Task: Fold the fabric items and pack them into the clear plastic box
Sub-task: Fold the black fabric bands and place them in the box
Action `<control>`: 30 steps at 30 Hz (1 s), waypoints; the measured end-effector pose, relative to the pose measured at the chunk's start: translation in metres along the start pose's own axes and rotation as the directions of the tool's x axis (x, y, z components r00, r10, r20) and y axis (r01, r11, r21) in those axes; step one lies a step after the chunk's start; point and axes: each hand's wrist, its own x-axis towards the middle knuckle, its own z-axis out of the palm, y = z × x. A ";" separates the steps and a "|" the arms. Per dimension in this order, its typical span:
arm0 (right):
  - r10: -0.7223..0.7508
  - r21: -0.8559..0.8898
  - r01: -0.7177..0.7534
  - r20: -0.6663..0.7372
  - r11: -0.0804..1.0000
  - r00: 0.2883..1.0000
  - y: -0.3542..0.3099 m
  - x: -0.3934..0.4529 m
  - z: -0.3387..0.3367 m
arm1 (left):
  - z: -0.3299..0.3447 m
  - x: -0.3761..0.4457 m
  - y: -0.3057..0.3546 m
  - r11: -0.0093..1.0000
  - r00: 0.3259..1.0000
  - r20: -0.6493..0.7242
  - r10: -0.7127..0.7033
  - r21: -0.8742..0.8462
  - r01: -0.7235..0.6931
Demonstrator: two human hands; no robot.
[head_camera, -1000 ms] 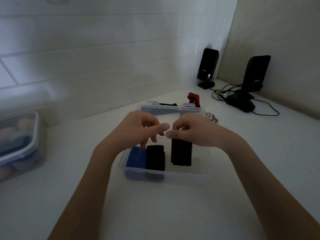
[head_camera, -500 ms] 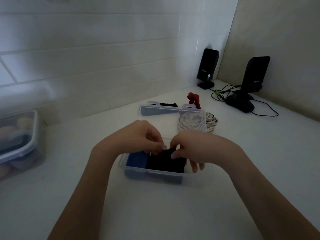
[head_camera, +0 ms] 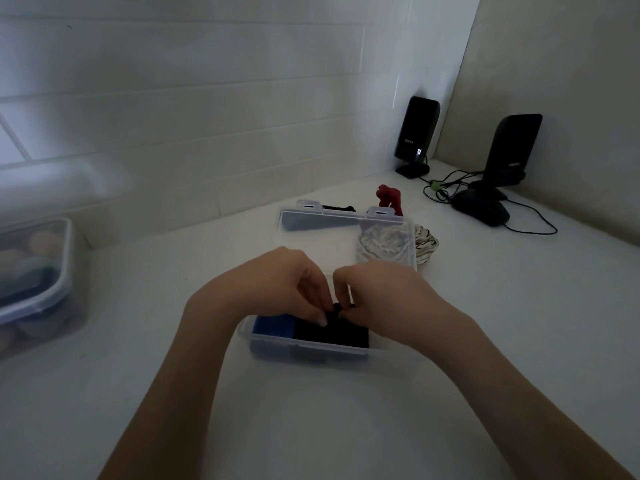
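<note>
White surface [head_camera: 485,323] against tiled wall. Clear plastic box [head_camera: 311,351] sits near centre, folded blue fabric [head_camera: 273,325] at its left end, black fabric [head_camera: 332,332] beside it. Left hand [head_camera: 287,282] and right hand [head_camera: 377,292] both pinch the black fabric's far edge (fingertips almost meeting). Striped fabric [head_camera: 426,244] and red fabric [head_camera: 389,195] lie farther right.

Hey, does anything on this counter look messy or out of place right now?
Yes: a striped white fabric lies crumpled beside the clear plastic box's open lid, and a red fabric sits bunched behind it, both unfolded.
</note>
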 end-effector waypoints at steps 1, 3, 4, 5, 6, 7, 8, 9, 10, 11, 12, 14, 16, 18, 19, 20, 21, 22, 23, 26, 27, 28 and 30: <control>0.001 0.034 -0.002 0.018 0.999 1.000 0.002 0.001 0.001 | 0.000 0.000 0.000 1.000 1.000 0.015 -0.004 -0.010 0.004; 0.000 0.092 -0.006 0.066 0.996 0.998 0.005 0.002 0.001 | 0.000 0.001 0.001 1.000 0.999 0.031 -0.013 -0.005 0.013; -0.004 0.120 -0.007 0.091 0.993 0.996 0.007 0.000 -0.001 | 0.001 0.002 0.001 1.000 0.999 0.032 -0.017 0.003 0.017; -0.009 0.148 -0.008 0.112 0.989 0.994 0.008 -0.001 -0.003 | 0.001 0.002 0.002 1.000 0.999 0.033 -0.022 0.008 0.022; -0.007 0.172 -0.014 0.124 0.985 0.992 0.009 -0.003 -0.004 | 0.001 0.003 0.002 1.000 0.999 0.036 -0.029 0.010 0.029; 0.004 0.186 -0.028 0.127 0.982 0.992 0.009 -0.005 -0.004 | 0.002 0.003 0.003 0.999 0.999 0.038 -0.035 0.011 0.035; 0.024 0.183 -0.046 0.120 0.982 0.993 0.008 -0.007 -0.004 | 0.002 0.003 0.004 0.999 0.998 0.040 -0.040 0.014 0.039; 0.048 0.163 -0.065 0.106 0.984 0.993 0.007 -0.009 -0.003 | 0.002 0.003 0.004 0.999 0.998 0.042 -0.044 0.016 0.043; 0.070 0.125 -0.080 0.087 0.989 0.994 0.007 -0.010 -0.001 | 0.002 0.003 0.004 0.999 0.998 0.044 -0.048 0.015 0.048; 0.086 0.069 -0.091 0.067 0.993 0.994 0.006 -0.011 0.000 | 0.002 0.002 0.004 0.999 0.998 0.046 -0.052 0.013 0.052; 0.094 0.011 -0.095 0.044 0.995 0.995 0.005 -0.012 0.001 | 0.002 0.002 0.004 0.998 0.997 0.049 -0.055 0.014 0.054; 0.091 -0.058 -0.090 0.014 0.994 0.996 0.003 -0.015 0.002 | 0.002 0.002 0.005 0.998 0.997 0.052 -0.057 0.023 0.055; 0.064 -0.078 -0.062 0.028 0.995 0.998 0.001 -0.017 0.002 | 0.002 0.002 0.006 0.998 0.997 0.057 -0.057 0.025 0.056; 0.037 -0.078 -0.032 0.066 0.996 0.997 0.000 -0.018 0.000 | 0.002 0.001 0.007 0.998 0.996 0.064 -0.055 0.022 0.054; 0.030 -0.064 -0.024 0.090 0.998 0.995 0.001 -0.018 -0.001 | 0.002 0.001 0.007 0.998 0.996 0.069 -0.054 0.016 0.053; 0.026 -0.042 -0.021 0.113 0.999 0.993 0.002 -0.019 -0.004 | 0.001 0.000 0.007 0.999 0.996 0.078 -0.053 0.008 0.053; 0.023 -0.023 -0.020 0.129 1.000 0.991 0.004 -0.020 -0.005 | 0.001 0.000 0.007 0.999 0.994 0.091 -0.053 -0.001 0.053; 0.023 -0.010 -0.022 0.137 1.000 0.990 0.005 -0.020 -0.007 | 0.000 -0.001 0.006 0.999 0.993 0.104 -0.051 -0.006 0.051; 0.024 -0.005 -0.024 0.138 1.000 0.990 0.005 -0.021 -0.007 | 0.000 -0.002 0.006 0.999 0.992 0.115 -0.048 -0.009 0.049; 0.028 -0.011 -0.027 0.118 1.000 0.993 0.002 -0.019 -0.004 | 0.001 -0.001 0.006 0.999 0.992 0.121 -0.041 0.009 0.040; 0.023 -0.017 -0.022 0.118 1.000 0.993 0.000 -0.017 -0.002 | 0.003 0.000 0.006 0.999 0.993 0.111 -0.038 0.024 0.036; 0.019 -0.023 -0.017 0.117 1.000 0.993 -0.002 -0.015 0.000 | 0.005 0.001 0.007 0.999 0.995 0.098 -0.035 0.041 0.031; 0.014 -0.042 -0.010 0.104 0.999 0.994 -0.005 -0.011 0.001 | 0.009 0.003 0.007 0.994 0.998 0.068 -0.015 0.111 0.007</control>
